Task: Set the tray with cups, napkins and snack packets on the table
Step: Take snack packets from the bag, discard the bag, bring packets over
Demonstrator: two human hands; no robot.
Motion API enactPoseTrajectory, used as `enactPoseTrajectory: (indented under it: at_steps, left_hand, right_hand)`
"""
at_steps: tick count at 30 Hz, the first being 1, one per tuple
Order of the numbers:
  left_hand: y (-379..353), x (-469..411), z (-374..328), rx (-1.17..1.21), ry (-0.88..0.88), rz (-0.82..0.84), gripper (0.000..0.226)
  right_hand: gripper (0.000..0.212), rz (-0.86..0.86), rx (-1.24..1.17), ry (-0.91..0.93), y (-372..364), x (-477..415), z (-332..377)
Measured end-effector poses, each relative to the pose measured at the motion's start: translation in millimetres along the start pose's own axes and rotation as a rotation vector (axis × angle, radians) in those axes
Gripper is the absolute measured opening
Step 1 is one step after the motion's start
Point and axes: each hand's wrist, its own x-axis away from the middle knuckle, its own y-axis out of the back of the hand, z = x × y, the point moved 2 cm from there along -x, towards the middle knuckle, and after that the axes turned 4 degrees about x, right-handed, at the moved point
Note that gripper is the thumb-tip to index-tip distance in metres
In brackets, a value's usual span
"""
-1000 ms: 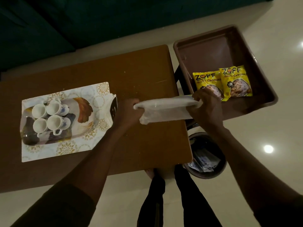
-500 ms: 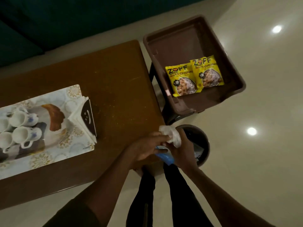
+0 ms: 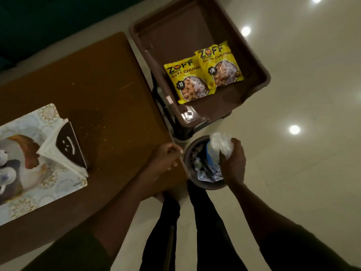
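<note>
A patterned tray (image 3: 48, 178) lies at the left of the brown table (image 3: 97, 90), with white cups (image 3: 5, 173) cut off by the frame's left edge. A stack of white napkins in a dark holder (image 3: 64, 151) stands on the tray's right end. Two yellow snack packets (image 3: 203, 73) lie in a brown crate (image 3: 259, 75) to the right of the table. My right hand (image 3: 232, 161) is shut on a crumpled clear plastic wrapper (image 3: 220, 143) over a round bin (image 3: 205, 167). My left hand (image 3: 166, 155) rests loosely curled at the table's right edge, holding nothing.
The bin on the pale tiled floor (image 3: 302, 133) holds several scraps of wrapping. The crate sits on a dark stand right beside the table. My legs (image 3: 187, 227) stand between table and bin. A dark sofa (image 3: 48, 20) runs along the far side.
Both hands pulled the plastic wrapper off the table and bunched it up. My right hand now holds it alone over the bin, and my left hand has let go.
</note>
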Motion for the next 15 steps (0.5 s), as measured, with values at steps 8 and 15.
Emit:
enactPoseTrajectory:
  at_steps: [8,15]
  left_hand:
    - [-27,-24,-3,-0.087,0.017,-0.02,0.018]
    - [-17,-25,-29,-0.048,-0.115,-0.2,0.012]
  right_hand:
    - [0.054,0.278,0.2,-0.24,-19,-16,-53]
    - [0.018,0.024,0.102,0.127,17,-40,10]
